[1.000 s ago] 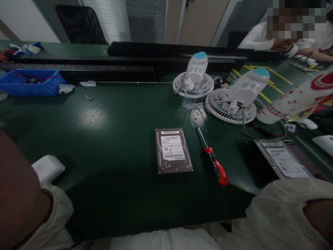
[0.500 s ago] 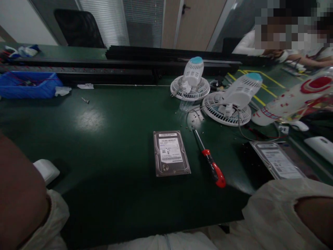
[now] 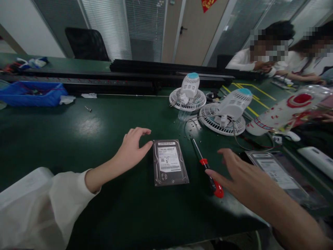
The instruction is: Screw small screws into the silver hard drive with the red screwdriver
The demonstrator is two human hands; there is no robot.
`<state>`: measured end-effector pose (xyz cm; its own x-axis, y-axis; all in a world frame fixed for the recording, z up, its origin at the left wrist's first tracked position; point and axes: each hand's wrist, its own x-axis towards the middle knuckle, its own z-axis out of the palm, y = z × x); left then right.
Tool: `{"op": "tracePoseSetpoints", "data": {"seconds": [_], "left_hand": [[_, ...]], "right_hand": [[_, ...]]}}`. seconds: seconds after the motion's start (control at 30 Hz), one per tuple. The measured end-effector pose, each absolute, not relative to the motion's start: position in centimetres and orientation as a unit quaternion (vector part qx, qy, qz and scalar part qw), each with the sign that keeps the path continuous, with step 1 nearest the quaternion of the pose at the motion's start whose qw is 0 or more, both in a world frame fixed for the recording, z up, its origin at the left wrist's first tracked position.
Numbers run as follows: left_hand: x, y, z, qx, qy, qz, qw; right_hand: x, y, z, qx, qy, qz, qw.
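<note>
A hard drive point(image 3: 170, 163) with a white label lies flat on the green table in front of me. My left hand point(image 3: 134, 144) is at its upper left corner, thumb and fingers apart, holding nothing; whether the thumb touches the drive I cannot tell. Right of the drive lies a screwdriver point(image 3: 212, 180) with a red and black handle, its shaft pointing away from me. Over the handle's right side hovers my right hand point(image 3: 234, 172), thumb and fingers spread, with nothing in it. Small screws point(image 3: 190, 134) are scattered near the screwdriver's tip.
Two white fans point(image 3: 226, 116) lie at the back right, beside a white and red bottle point(image 3: 281, 111). Another hard drive point(image 3: 277, 172) sits at the right. A blue bin point(image 3: 32, 95) stands far left, black rails point(image 3: 109, 81) run behind, and two people sit at the far right.
Both hands have come into view over the table, the left beside the hard drive, the right by the screwdriver. The camera view has tilted up slightly.
</note>
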<state>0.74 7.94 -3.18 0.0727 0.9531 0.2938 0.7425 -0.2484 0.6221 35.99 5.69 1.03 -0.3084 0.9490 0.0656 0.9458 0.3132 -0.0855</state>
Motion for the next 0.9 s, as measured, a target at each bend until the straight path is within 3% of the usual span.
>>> {"op": "tracePoseSetpoints", "data": {"seconds": [0.13,0.3,0.53,0.7,0.77,0.9], "left_hand": [[1.3,9.1,-4.3,0.680,0.626,0.295,0.244],[1.8,9.0,-4.5,0.671,0.628,0.296,0.260],[1.9,8.5,-5.3,0.662,0.601,0.341,0.289],[1.6,8.8,-5.6,0.670,0.595,0.347,0.277],[1.6,8.8,-5.6,0.674,0.593,0.346,0.273],[1.5,8.8,-5.6,0.675,0.590,0.349,0.274]], "right_hand": [[34.0,4.9,-0.3,-0.622,-0.778,0.087,-0.019],[33.4,4.6,-1.1,-0.647,-0.753,0.123,-0.010],[33.9,4.5,3.8,-0.677,-0.726,0.069,0.096],[33.3,4.6,10.4,-0.611,-0.731,-0.091,0.289],[32.4,5.3,12.5,-0.583,-0.735,-0.142,0.316],[30.0,7.3,15.3,-0.549,-0.769,-0.156,0.288]]}}
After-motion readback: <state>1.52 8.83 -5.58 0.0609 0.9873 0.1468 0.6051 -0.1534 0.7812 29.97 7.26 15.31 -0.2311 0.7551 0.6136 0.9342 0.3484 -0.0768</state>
